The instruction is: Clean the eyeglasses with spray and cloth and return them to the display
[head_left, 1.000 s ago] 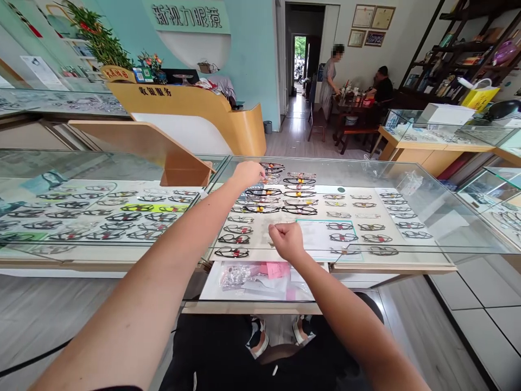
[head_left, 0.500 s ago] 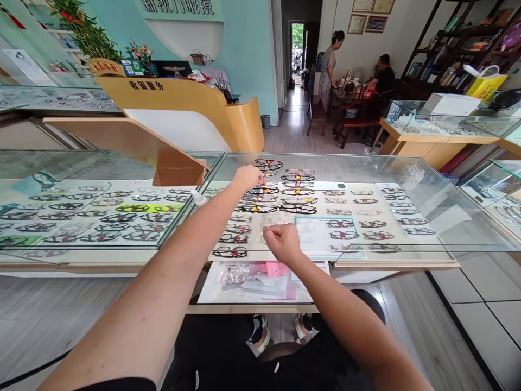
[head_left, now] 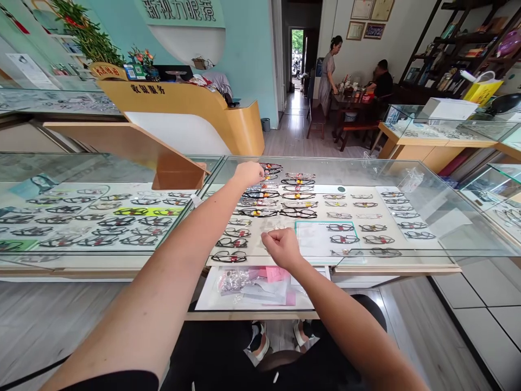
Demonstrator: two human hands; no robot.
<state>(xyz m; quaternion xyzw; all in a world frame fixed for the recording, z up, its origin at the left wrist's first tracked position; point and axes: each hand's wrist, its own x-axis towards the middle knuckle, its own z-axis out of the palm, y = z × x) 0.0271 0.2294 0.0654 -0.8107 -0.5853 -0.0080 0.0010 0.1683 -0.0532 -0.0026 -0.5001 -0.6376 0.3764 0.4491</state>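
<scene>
My left hand (head_left: 249, 175) reaches far over the glass counter with its fingers curled in, at the left side of the farthest eyeglasses (head_left: 271, 166). Whether its fingertips grip that frame is hidden. Below it, two columns of glasses run toward me, among them a black pair (head_left: 299, 213). Closer to me, my right hand (head_left: 283, 247) is closed in a loose fist over the counter, just left of a white sheet with a teal border (head_left: 315, 232). What its fingers hold, if anything, cannot be made out.
A pulled-out drawer (head_left: 209, 297) in front of me holds plastic bags (head_left: 264, 290) and a pink slip. A wooden board (head_left: 122, 138) juts over the left display case. Two people (head_left: 326, 73) are at a table in the back.
The view has tilted slightly, so the counter sits a little lower. Both hands keep nearly the same place and closed shape over the counter.
</scene>
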